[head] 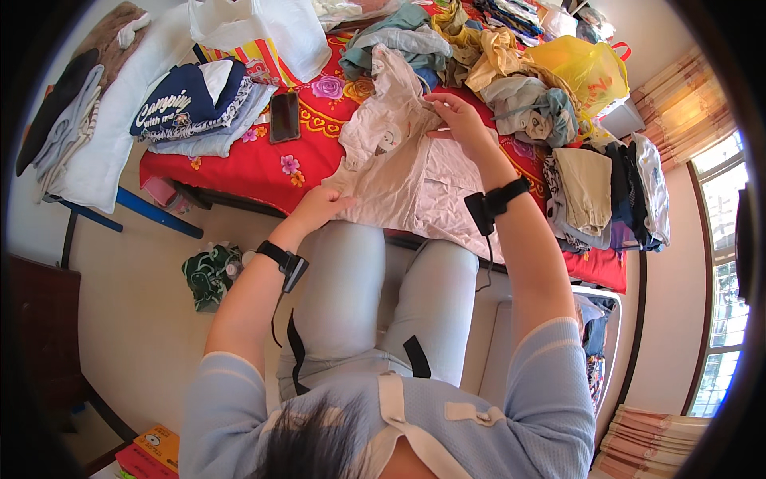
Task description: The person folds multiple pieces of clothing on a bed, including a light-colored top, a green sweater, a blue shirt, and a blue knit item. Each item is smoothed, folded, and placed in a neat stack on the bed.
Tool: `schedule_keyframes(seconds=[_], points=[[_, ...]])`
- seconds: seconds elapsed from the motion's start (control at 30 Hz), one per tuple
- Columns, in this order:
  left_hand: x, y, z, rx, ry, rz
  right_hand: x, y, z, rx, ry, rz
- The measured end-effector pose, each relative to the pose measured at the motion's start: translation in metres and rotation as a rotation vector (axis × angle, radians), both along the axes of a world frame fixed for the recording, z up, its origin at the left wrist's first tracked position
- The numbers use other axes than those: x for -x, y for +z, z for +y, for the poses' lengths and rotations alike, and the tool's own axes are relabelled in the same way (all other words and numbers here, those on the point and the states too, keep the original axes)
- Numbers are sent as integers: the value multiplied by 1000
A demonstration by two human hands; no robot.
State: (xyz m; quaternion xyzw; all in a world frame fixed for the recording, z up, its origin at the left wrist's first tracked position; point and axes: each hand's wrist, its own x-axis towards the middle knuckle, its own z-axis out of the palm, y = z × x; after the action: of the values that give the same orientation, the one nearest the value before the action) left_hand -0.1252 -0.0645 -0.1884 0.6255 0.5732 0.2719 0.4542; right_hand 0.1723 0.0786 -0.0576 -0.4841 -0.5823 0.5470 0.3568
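A pale pink garment [383,161] with a small printed figure lies spread and wrinkled on the red floral cloth [239,170], its lower edge by my knees. My left hand [326,206] rests at the garment's near left edge, with its fingertips on the fabric. My right hand [452,117] is at the garment's upper right edge, thumb and fingers around a fold of it. Under its right part lies more pink fabric [455,191]; whether this is the same piece I cannot tell. A dark smartphone [284,117] lies to the left.
Folded clothes [191,108] are stacked at the left, beside a white plastic bag [257,36]. Loose clothes [407,39] are heaped at the back, near a yellow plastic bag [580,72]. More folded clothes [583,191] stand at the right, above a white bin [613,335] of clothing.
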Motion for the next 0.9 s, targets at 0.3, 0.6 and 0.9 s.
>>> schedule_keyframes(seconds=[0.3,0.6,0.9], points=[[-18,-25,-7,-11,228,-35,25,-122,-25,-671,-23,-631],[-43,-2,-8,-140,287,607,36,-140,-68,-550,416,-1187],[-76,13,72,-676,-125,770,32,-77,19,-149,820,-956]])
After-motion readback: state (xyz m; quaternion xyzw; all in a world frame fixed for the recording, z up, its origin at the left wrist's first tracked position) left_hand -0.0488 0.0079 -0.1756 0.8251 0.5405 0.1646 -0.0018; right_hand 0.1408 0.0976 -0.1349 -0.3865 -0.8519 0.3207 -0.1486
